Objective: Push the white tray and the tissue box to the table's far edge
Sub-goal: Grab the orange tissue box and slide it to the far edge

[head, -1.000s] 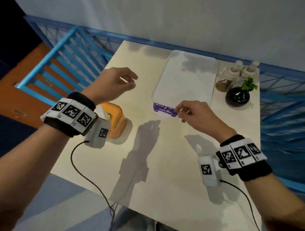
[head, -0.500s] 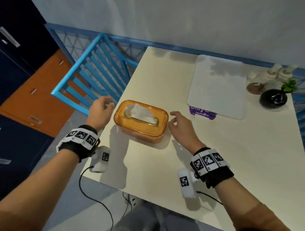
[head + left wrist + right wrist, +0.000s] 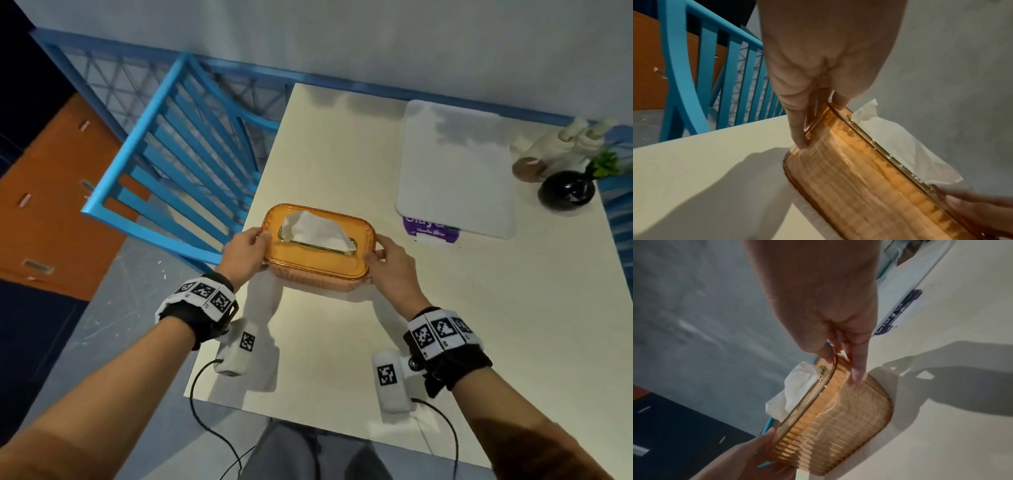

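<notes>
The tissue box [image 3: 318, 250] is orange, translucent and ribbed, with a white tissue sticking out of its lid, and it stands near the table's left edge. My left hand [image 3: 257, 246] grips its left end, thumb on the lid and fingers down the side, as the left wrist view shows on the box [image 3: 869, 186]. My right hand [image 3: 376, 255] holds the right end the same way, seen up close against the box [image 3: 838, 426]. The white tray [image 3: 455, 168] lies flat at the far right, close to the wall-side edge.
A purple pack [image 3: 428, 226] pokes out from under the tray's near edge. Two pump bottles [image 3: 561, 147] and a black vase with a green sprig [image 3: 565, 192] stand right of the tray. A blue chair [image 3: 178, 164] stands left of the cream table [image 3: 479, 342].
A second ago my right hand was at the tray's near edge. Both hands have since come to the tissue box and now hold its two ends.
</notes>
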{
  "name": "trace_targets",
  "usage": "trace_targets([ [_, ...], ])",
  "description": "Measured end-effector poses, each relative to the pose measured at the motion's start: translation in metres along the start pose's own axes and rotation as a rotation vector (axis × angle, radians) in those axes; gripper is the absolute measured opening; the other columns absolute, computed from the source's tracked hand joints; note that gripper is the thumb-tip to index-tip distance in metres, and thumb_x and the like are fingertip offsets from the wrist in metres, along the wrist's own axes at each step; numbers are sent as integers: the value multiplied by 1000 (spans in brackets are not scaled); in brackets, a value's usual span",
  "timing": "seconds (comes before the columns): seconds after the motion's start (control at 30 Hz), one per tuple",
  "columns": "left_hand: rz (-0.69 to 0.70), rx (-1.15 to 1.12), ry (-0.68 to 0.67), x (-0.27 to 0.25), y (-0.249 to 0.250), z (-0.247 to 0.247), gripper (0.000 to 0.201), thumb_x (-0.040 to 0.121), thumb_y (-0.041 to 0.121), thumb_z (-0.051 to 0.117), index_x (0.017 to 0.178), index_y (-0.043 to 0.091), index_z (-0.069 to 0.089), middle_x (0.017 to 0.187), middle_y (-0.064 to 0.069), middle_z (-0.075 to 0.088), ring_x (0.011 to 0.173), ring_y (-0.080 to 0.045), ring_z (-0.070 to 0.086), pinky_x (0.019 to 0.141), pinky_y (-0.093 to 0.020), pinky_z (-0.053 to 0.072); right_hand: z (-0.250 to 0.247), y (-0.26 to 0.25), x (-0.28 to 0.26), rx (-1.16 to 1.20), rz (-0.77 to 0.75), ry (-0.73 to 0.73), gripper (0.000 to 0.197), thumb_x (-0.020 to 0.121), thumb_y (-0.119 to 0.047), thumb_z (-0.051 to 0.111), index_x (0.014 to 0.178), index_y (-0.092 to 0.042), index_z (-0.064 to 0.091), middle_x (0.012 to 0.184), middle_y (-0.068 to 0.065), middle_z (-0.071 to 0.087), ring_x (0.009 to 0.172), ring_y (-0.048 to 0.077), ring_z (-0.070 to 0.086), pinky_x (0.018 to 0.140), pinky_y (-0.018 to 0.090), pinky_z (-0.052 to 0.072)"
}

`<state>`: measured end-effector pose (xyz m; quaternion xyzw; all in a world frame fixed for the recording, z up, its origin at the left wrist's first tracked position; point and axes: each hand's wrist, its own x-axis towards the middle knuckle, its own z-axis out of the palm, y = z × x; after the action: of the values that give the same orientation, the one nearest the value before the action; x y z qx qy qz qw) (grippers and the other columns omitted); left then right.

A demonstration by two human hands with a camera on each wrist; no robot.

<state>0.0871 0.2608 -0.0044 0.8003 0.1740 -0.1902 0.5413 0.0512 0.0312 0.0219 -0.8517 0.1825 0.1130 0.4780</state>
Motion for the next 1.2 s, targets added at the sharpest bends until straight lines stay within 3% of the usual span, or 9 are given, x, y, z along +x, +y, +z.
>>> trace_targets([
  [0.13,8,-16,11,27,20,7,40,97,30,40,124,6,55,109,-13,59,103,-28,59,91,-47,55,-5,-6,31,29,19,42,37,93,-15,51,130,-13,54,115,19,69,105,35,65,92,51,55],
  [0.33,11,-23,29,86,62,21,40,97,29,41,126,6,55,112,-15,58,103,-30,59,90,-46,56,-22,-22,99,30,19,75,34,94,-14,51,127,-14,56,115,19,68,106,37,63,92,53,53],
  [0.57,55,-52,64,170,113,39,42,96,28,43,127,3,55,107,-14,58,98,-28,60,87,-45,57,-46,-46,193,4,-19,126,35,93,-9,47,127,-9,58,117,20,68,110,35,62,100,44,50],
  [0.73,55,-64,82,222,146,44,42,96,27,43,130,4,53,120,-20,59,110,-33,60,89,-47,56,-56,-61,253,19,-41,142,35,94,-10,46,127,-9,57,117,20,68,107,34,63,96,37,52],
  [0.83,59,-64,98,250,163,46,42,96,26,43,131,5,53,125,-20,57,109,-31,58,90,-48,56,-60,-70,285,-12,-53,153,34,94,-10,46,126,-7,58,115,20,68,108,32,62,89,26,48],
  [0.97,53,-44,124,278,183,50,42,96,27,43,131,5,53,115,-15,57,113,-33,59,91,-50,56,-66,-83,322,-44,-74,181,27,93,-10,48,114,-7,65,107,21,70,99,34,65,91,36,54],
  [1.07,51,-29,114,296,195,53,43,96,27,42,132,5,51,115,-16,57,114,-36,59,91,-50,56,-70,-91,344,-43,-86,192,24,91,-6,48,105,-3,68,103,19,71,96,33,66,85,33,53],
  [1.2,60,-10,111,317,210,55,45,95,28,43,133,5,50,126,-23,58,112,-38,61,87,-49,58,-75,-101,366,-37,-103,198,26,91,-5,49,108,-2,67,111,17,68,105,31,61,86,30,47],
])
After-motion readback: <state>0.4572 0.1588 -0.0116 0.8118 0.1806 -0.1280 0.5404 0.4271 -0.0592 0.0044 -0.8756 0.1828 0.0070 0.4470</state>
